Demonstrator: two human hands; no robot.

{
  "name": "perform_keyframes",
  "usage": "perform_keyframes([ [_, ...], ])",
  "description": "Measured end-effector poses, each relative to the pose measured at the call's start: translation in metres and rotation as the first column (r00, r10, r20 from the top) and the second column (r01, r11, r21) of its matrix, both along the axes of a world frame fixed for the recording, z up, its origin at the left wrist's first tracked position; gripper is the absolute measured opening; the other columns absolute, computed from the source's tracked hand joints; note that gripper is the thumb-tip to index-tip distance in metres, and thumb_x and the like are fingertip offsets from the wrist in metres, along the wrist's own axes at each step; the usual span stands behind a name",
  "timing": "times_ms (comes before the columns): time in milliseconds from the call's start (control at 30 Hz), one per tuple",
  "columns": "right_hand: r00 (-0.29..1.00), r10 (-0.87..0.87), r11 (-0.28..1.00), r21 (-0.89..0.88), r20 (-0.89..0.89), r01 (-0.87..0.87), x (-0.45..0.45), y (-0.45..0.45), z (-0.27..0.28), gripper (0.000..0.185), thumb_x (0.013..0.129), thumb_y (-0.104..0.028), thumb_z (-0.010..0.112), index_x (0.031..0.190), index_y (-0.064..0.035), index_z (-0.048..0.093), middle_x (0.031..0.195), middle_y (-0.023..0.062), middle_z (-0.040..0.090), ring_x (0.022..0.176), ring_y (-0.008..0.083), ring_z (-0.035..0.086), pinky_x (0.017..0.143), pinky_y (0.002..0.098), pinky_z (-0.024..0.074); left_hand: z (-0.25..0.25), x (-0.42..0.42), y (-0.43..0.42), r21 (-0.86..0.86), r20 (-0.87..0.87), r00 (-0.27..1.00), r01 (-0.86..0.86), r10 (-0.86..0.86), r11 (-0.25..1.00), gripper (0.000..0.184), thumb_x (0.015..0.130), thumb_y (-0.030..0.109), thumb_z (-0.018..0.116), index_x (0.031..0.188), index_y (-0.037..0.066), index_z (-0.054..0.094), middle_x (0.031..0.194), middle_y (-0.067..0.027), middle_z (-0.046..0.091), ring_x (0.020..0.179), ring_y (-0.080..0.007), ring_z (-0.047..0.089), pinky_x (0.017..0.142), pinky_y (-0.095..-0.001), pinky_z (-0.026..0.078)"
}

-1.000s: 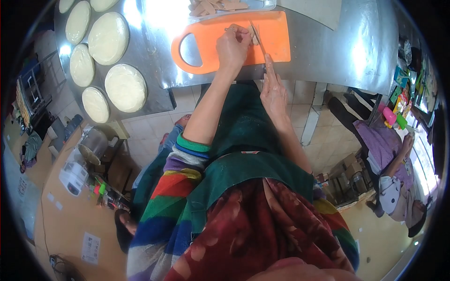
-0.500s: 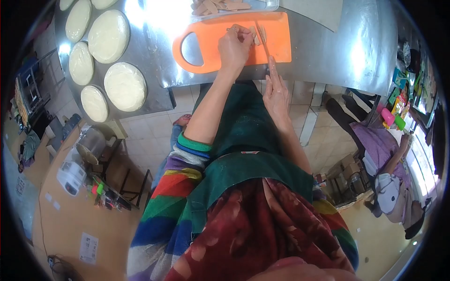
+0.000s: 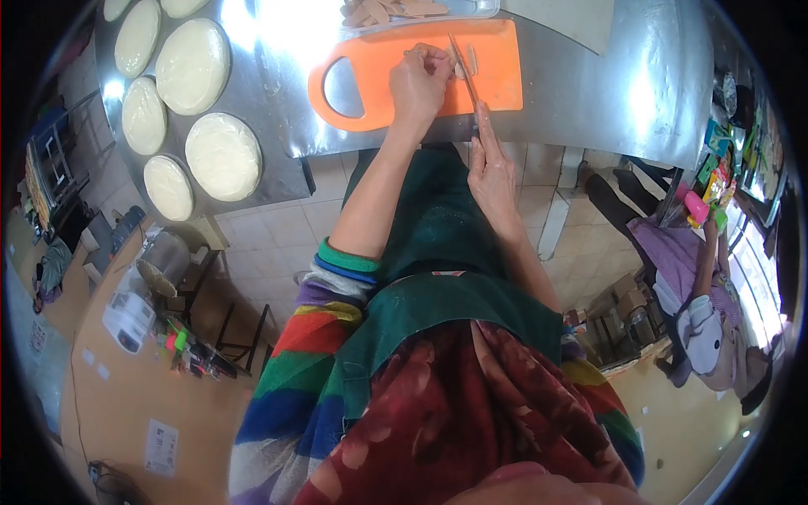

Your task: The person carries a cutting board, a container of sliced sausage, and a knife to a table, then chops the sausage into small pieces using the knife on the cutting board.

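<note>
On the orange cutting board, my left hand pinches a small tan piece, partly hidden by its fingers. My right hand is closed round the handle of a knife, whose blade lies over the board right beside that piece. A thin tan slice lies just right of the blade. Behind the board, a clear tray holds several flat tan pieces.
Several pale round dough discs lie on the metal surface at the left. A flat grey sheet lies at the back right of the metal table. Another person stands at the far right, near colourful packets.
The knife has moved slightly left, back against the piece, and the thin slice now shows apart at its right. The person at the right has moved an arm. My left hand has barely shifted.
</note>
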State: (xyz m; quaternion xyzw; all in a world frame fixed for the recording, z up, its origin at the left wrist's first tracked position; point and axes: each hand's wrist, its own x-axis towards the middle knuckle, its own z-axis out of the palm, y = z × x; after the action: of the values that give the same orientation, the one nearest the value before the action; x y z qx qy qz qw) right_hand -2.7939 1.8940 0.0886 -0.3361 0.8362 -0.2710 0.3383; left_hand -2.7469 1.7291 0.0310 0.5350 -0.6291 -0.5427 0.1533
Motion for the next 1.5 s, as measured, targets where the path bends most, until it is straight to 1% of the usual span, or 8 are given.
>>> perform_keyframes([
  [233,1.000,0.014,1.000,0.006,-0.003,-0.014,0.001,-0.002,-0.002,0.056,0.100,-0.002,0.045,0.154,-0.0139,0.036,0.145,0.0165,0.051,0.121,0.0403,0.058,0.096,0.0438,0.0501,-0.001,0.001,0.000,0.003,-0.007,1.000,0.002,-0.002,1.000,0.020,0.091,0.016,0.072,0.092,-0.004,0.068,0.080,-0.0095,0.073,0.070,-0.0147,0.072,0.065,-0.0270,0.058],
  [333,0.988,0.033,0.992,-0.114,-0.152,-0.051,0.004,0.000,-0.012,0.064,0.098,-0.005,0.049,0.157,-0.0211,0.030,0.123,0.0241,0.064,0.091,0.0475,0.066,0.079,0.0521,0.0542,-0.004,0.001,0.000,0.002,-0.018,1.000,0.002,-0.001,1.000,0.019,0.091,0.015,0.072,0.093,-0.004,0.068,0.080,-0.0095,0.073,0.070,-0.0145,0.072,0.065,-0.0268,0.058],
  [433,0.979,0.034,0.975,-0.208,-0.199,-0.077,0.005,-0.002,-0.018,0.063,0.098,-0.003,0.048,0.156,-0.0177,0.030,0.129,0.0218,0.062,0.092,0.0485,0.065,0.080,0.0524,0.0541,0.000,0.001,-0.002,0.023,-0.007,1.000,0.014,-0.014,1.000,0.019,0.091,0.014,0.071,0.093,-0.004,0.068,0.080,-0.0094,0.073,0.071,-0.0145,0.072,0.066,-0.0268,0.059],
  [1033,0.996,0.019,0.992,-0.122,-0.084,-0.029,0.006,0.010,-0.022,0.060,0.099,-0.005,0.048,0.155,-0.0179,0.032,0.134,0.0230,0.058,0.105,0.0481,0.063,0.084,0.0518,0.0542,-0.003,0.000,0.001,-0.023,-0.007,1.000,0.009,-0.009,1.000,0.019,0.091,0.015,0.072,0.093,-0.004,0.069,0.078,-0.0092,0.073,0.069,-0.0144,0.072,0.065,-0.0269,0.058],
  [1133,0.999,-0.002,0.990,-0.143,0.048,0.009,-0.003,0.003,-0.023,0.060,0.100,-0.007,0.047,0.156,-0.0187,0.031,0.137,0.0224,0.056,0.107,0.0473,0.062,0.084,0.0514,0.0541,-0.004,0.001,0.001,-0.023,-0.005,1.000,0.012,-0.012,1.000,0.019,0.091,0.016,0.072,0.093,-0.003,0.069,0.078,-0.0087,0.073,0.069,-0.0140,0.072,0.065,-0.0267,0.058],
  [1233,0.997,0.028,0.981,-0.189,-0.075,-0.042,-0.007,0.001,-0.026,0.059,0.100,-0.009,0.047,0.156,-0.0208,0.031,0.134,0.0215,0.058,0.106,0.0472,0.062,0.085,0.0519,0.0533,-0.001,0.000,0.000,-0.015,0.007,1.000,0.014,-0.014,1.000,0.020,0.091,0.016,0.072,0.093,-0.003,0.069,0.078,-0.0084,0.073,0.069,-0.0138,0.072,0.065,-0.0266,0.057],
  [1333,0.998,0.011,1.000,-0.004,-0.066,-0.011,-0.003,0.003,-0.020,0.059,0.100,-0.010,0.047,0.156,-0.0236,0.031,0.131,0.0207,0.061,0.106,0.0468,0.062,0.087,0.0522,0.0525,0.000,0.001,0.000,-0.014,0.015,1.000,0.017,-0.017,1.000,0.020,0.091,0.017,0.072,0.093,-0.003,0.069,0.078,-0.0083,0.073,0.069,-0.0139,0.072,0.066,-0.0265,0.057],
  [1500,0.997,-0.013,0.998,-0.067,-0.076,0.008,-0.004,0.007,-0.020,0.061,0.100,-0.010,0.049,0.156,-0.0268,0.031,0.127,0.0212,0.063,0.104,0.0450,0.064,0.085,0.0510,0.0531,-0.004,0.001,0.000,-0.033,0.010,1.000,0.009,-0.009,0.999,0.021,0.091,0.017,0.072,0.093,-0.003,0.069,0.078,-0.0086,0.073,0.069,-0.0137,0.072,0.067,-0.0263,0.057],
])
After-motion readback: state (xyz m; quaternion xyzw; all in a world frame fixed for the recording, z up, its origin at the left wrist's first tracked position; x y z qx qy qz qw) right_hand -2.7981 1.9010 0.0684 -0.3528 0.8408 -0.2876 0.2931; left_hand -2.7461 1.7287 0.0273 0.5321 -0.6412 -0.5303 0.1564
